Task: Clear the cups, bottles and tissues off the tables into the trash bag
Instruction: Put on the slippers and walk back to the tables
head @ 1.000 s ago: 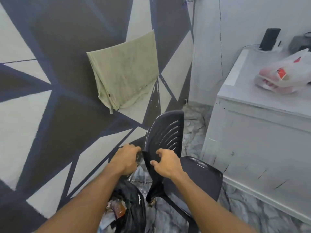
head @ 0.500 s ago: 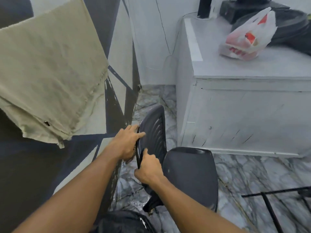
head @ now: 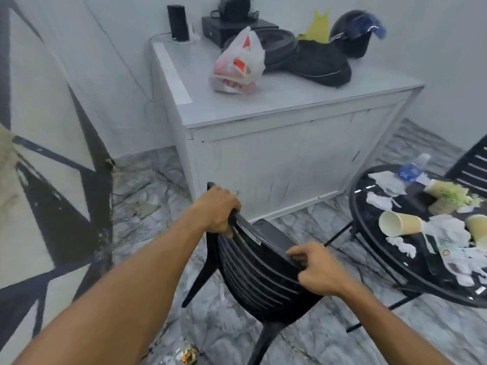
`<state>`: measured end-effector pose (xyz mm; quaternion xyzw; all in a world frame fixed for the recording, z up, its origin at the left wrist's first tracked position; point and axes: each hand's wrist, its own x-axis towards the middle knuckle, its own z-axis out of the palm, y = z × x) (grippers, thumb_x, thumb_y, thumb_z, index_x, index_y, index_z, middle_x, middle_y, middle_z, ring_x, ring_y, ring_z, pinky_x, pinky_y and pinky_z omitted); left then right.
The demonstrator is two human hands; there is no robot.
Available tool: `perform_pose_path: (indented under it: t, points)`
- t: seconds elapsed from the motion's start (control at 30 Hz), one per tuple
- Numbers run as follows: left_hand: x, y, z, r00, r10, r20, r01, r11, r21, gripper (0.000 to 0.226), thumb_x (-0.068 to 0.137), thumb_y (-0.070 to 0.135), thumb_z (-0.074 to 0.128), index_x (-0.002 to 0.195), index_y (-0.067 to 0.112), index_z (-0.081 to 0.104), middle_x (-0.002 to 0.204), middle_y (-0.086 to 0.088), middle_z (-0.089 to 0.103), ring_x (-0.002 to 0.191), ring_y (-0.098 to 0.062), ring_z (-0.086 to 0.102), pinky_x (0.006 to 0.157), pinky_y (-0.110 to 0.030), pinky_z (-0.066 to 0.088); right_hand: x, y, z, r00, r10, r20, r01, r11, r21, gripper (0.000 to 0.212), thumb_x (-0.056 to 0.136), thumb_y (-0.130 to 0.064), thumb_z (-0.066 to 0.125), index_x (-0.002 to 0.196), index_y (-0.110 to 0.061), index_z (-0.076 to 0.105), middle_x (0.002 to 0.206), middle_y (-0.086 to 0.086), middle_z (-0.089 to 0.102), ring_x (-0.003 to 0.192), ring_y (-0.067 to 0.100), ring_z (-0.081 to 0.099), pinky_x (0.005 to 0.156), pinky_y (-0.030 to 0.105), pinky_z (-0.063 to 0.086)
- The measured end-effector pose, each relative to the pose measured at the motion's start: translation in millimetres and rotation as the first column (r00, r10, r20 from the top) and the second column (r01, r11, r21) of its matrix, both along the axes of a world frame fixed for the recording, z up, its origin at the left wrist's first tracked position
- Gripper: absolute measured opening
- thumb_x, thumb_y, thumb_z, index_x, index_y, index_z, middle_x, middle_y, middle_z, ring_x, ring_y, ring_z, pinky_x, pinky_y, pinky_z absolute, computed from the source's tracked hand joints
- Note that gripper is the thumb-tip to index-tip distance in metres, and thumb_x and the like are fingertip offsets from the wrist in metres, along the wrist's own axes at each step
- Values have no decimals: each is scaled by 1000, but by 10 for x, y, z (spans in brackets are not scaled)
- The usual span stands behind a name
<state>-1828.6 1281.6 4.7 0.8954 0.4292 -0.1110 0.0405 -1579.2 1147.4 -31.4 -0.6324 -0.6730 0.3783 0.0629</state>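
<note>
A: Both hands are on the black chair. The left hand has its fingers clamped over the far-left corner of the backrest's top rail; the right hand pinches the near-right end.

B: And the rubbish?

A: On the round black counter to the right: a tipped paper cup, crumpled tissues, a plastic bottle at the far edge. The trash bag isn't in view.

B: What might go wrong?

A: Swinging the chair right could knock its leg into the counter's thin frame and roll cups off the rim.

B: Room to move?

A: Open marble floor to the left, toward the painted wall; the white cabinet blocks the far side just beyond the seat.
</note>
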Motion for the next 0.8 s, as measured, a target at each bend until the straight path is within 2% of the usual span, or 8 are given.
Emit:
perform_pose_path:
  t: [0.07,0.1,0.17,0.23,0.3,0.47,0.67,0.8]
  points:
    - [477,-63,26,999,-26,43,28,998,-50,39,64,53,84,69,23,59,73,4,60,81,-22,59,70,-35,44,332,-121,131,988,-140,60,138,990,39,44,57,-7,56,88,-36,67,88,-19,66,92,8,65,72,26,56]
    - [661,-87,78,998,-36,60,39,998,-53,42,65,53,85,65,24,54,70,5,56,78,-22,56,66,-34,42,432,-159,192,981,-168,99,159,984,85,33,58,-10,58,76,-37,61,77,-18,63,83,11,63,65,25,52]
    - [926,-156,182,997,-40,62,44,997,-62,47,64,52,86,62,23,50,69,4,54,77,-22,53,65,-34,41,556,-222,262,969,-172,176,138,972,188,16,64,-26,67,73,-32,56,73,-13,62,76,16,62,67,30,52]
    - [1108,-233,251,998,-33,53,36,998,-60,48,64,52,87,61,23,49,70,2,56,78,-23,54,66,-35,45,666,-259,252,962,-190,196,135,955,263,25,72,-46,74,76,-29,55,76,-11,61,80,19,62,74,33,51]
    - [1275,-335,286,998,-44,35,46,998,-50,48,64,53,87,60,26,48,68,4,56,78,-23,54,67,-35,45,827,-363,198,953,-265,146,211,927,310,31,76,-54,73,73,-27,57,74,-8,62,81,19,63,76,34,50]
    - [1834,-577,407,980,-191,46,192,981,-13,54,63,53,86,57,26,40,61,8,48,73,-21,52,62,-33,39,1362,-806,171,930,-367,16,325,843,428,29,74,-52,76,92,-30,72,77,-10,71,78,12,64,75,32,51]
    - [2350,-713,585,940,-332,78,331,943,21,50,63,51,87,59,28,43,61,8,49,70,-21,52,62,-33,38,1705,-1220,195,881,-470,57,336,704,626,37,74,-56,72,94,-25,69,74,-4,71,74,19,65,68,35,53]
    - [2434,-924,420,910,-410,58,409,912,32,42,71,47,84,65,26,49,60,8,46,67,-19,49,62,-32,35,1610,-1576,65,839,-535,99,346,664,662,32,76,-49,73,79,-19,61,69,-2,67,67,22,64,59,36,52]
